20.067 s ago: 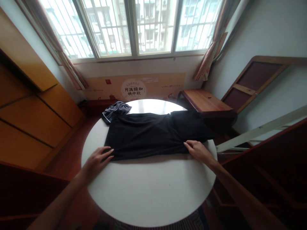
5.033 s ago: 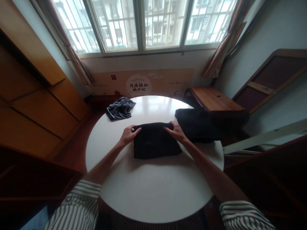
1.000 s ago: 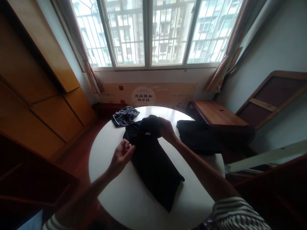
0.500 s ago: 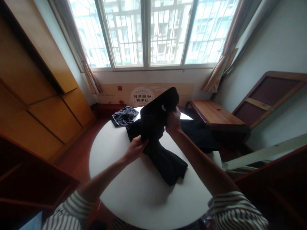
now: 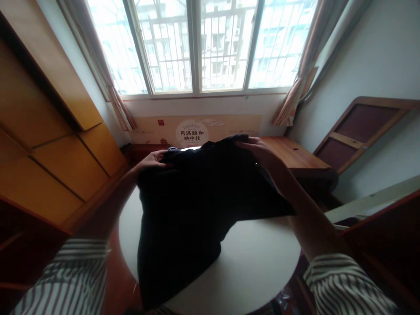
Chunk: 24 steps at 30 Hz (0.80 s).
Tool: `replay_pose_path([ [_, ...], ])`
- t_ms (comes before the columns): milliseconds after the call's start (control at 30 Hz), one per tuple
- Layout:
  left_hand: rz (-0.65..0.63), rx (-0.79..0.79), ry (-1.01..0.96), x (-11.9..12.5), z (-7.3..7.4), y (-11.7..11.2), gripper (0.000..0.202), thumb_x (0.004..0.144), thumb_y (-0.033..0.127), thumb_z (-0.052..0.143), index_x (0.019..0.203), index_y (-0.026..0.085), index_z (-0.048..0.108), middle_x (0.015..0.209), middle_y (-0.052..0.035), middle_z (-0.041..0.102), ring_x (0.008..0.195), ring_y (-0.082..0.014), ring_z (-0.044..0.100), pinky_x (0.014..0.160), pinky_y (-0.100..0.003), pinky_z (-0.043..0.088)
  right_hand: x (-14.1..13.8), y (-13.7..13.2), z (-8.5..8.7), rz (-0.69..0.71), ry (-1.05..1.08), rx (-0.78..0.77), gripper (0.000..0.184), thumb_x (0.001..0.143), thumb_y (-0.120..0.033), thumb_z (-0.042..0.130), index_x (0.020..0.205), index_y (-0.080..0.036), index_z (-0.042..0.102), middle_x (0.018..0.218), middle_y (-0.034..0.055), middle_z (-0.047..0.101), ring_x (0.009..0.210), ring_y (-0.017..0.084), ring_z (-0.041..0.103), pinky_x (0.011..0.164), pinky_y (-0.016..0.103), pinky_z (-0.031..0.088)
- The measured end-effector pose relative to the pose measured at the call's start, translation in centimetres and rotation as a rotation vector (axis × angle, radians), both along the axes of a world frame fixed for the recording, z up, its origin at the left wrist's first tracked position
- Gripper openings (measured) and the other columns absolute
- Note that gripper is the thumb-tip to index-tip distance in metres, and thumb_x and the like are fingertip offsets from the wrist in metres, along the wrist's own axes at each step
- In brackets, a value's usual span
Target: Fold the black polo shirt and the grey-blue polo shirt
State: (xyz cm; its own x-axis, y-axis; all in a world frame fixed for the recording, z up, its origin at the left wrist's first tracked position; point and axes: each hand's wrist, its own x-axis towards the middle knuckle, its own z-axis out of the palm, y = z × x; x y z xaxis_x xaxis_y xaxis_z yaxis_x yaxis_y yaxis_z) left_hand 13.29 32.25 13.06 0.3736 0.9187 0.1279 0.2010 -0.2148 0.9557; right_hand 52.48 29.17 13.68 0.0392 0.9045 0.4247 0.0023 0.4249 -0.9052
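1. Head view: black garment (image 5: 187,197) is spread between both hands, over the middle and left of the round white tabletop (image 5: 259,249); contact with the surface can't be told.
2. Left hand (image 5: 155,159): closed on cloth at the garment's far left edge. Fingers partly hidden, so exact finger and thumb placement not readable.
3. Right hand (image 5: 257,149): closed on the far right edge, fingers bent over the fabric. Same edge as the left hand, well apart from it.
4. Garment shape: two leg-like parts. One hangs toward the viewer at lower left, reaching the near rim of the tabletop in view; the other flares right, its tip beside the right forearm. Cloth is bunched near the left hand. Fabric too dark for detail.
5. Striped sleeves (image 5: 348,280) sit at both elbows, forearms bare.
6. Beyond the tabletop: printed banner (image 5: 226,124) on the wall, barred window (image 5: 193,57) above it, curtain (image 5: 290,105) at each side.
7. Right: wooden side table (image 5: 302,159), framed panel (image 5: 349,138) near the wall.
8. Left: yellow-brown cabinet (image 5: 55,168), reddish floor (image 5: 122,267) between it and the tabletop.
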Motion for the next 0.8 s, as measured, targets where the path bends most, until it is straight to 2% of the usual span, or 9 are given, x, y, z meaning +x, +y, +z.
replay_pose_path([
  [67,0.089,-0.033,0.133,-0.8,-2.3,3.8,0.052,0.043,0.016,0.082,0.095,0.014,0.074,0.086,-0.0079,0.074,0.073,-0.0228,0.069,0.062,-0.03,0.055,1.3,3.1,-2.1,-0.047,-0.365,-0.182,0.025,0.072,-0.024,0.078,0.095,-0.016,0.072,0.077,0.0037,0.073,0.066,0.017,0.068,0.067,0.033,0.059],
  [133,0.134,-0.106,0.32,-1.5,-5.1,5.9,0.041,0.046,0.014,0.077,0.087,0.014,0.075,0.079,-0.0079,0.074,0.067,-0.0221,0.067,0.057,-0.03,0.053,2.2,4.8,-4.7,-0.13,-0.65,-0.309,0.025,0.068,-0.015,0.077,0.093,-0.015,0.072,0.081,0.0061,0.073,0.074,0.02,0.069,0.075,0.035,0.057],
  [233,0.194,-0.019,0.485,-1.2,-9.0,6.7,0.024,0.055,0.015,0.072,0.079,0.014,0.074,0.078,-0.0092,0.074,0.073,-0.0247,0.069,0.065,-0.032,0.054,2.4,5.7,-8.5,-0.192,-0.821,-0.368,0.02,0.061,-0.007,0.078,0.08,-0.012,0.073,0.083,0.0104,0.073,0.086,0.026,0.069,0.083,0.037,0.054],
  [300,0.244,0.083,0.513,0.1,-10.9,6.7,0.018,0.064,0.021,0.071,0.081,0.015,0.074,0.087,-0.0108,0.076,0.085,-0.0266,0.07,0.077,-0.033,0.054,2.0,6.0,-10.3,-0.221,-0.904,-0.391,0.017,0.064,-0.012,0.078,0.08,-0.011,0.072,0.089,0.0133,0.074,0.093,0.028,0.068,0.085,0.038,0.053],
  [433,0.315,0.119,0.639,3.5,-13.2,7.1,0.044,0.069,0.042,0.075,0.1,0.012,0.069,0.114,-0.0186,0.07,0.11,-0.0333,0.064,0.092,-0.034,0.049,1.2,6.9,-11.6,-0.24,-1.052,-0.45,0.024,0.071,-0.024,0.078,0.088,-0.008,0.074,0.095,0.0183,0.073,0.095,0.031,0.069,0.083,0.038,0.053],
  [533,0.307,0.141,0.88,5.3,-14.1,7.3,0.059,0.067,0.048,0.078,0.11,0.009,0.064,0.117,-0.0212,0.068,0.113,-0.0356,0.063,0.092,-0.034,0.049,1.0,6.9,-11.1,-0.192,-1.132,-0.448,0.023,0.069,-0.014,0.075,0.092,-0.011,0.076,0.097,0.0153,0.075,0.094,0.028,0.07,0.084,0.033,0.053],
  [633,0.218,0.225,0.907,6.0,-14.0,7.2,0.034,0.081,0.036,0.068,0.107,0.014,0.068,0.11,-0.0147,0.072,0.107,-0.0302,0.066,0.091,-0.032,0.049,1.3,6.5,-9.9,-0.17,-1.158,-0.362,0.031,0.076,-0.01,0.065,0.104,-0.019,0.077,0.111,0.0083,0.074,0.105,0.024,0.067,0.093,0.028,0.049],
  [733,0.221,0.355,0.761,5.6,-12.3,8.0,0.026,0.092,0.028,0.055,0.114,0.018,0.067,0.115,-0.009,0.071,0.109,-0.0229,0.065,0.094,-0.027,0.048,1.8,7.2,-7.7,-0.245,-1.144,-0.257,0.041,0.089,-0.017,0.052,0.126,-0.025,0.067,0.129,0.0053,0.066,0.12,0.025,0.059,0.101,0.032,0.044],
  [800,0.271,0.437,0.647,5.1,-10.5,9.4,0.028,0.095,0.026,0.051,0.118,0.018,0.065,0.118,-0.0079,0.07,0.109,-0.0201,0.065,0.094,-0.025,0.047,1.8,8.5,-5.8,-0.39,-1.124,-0.187,0.045,0.096,-0.023,0.041,0.138,-0.027,0.057,0.135,0.0079,0.061,0.121,0.028,0.057,0.101,0.04,0.044],
])
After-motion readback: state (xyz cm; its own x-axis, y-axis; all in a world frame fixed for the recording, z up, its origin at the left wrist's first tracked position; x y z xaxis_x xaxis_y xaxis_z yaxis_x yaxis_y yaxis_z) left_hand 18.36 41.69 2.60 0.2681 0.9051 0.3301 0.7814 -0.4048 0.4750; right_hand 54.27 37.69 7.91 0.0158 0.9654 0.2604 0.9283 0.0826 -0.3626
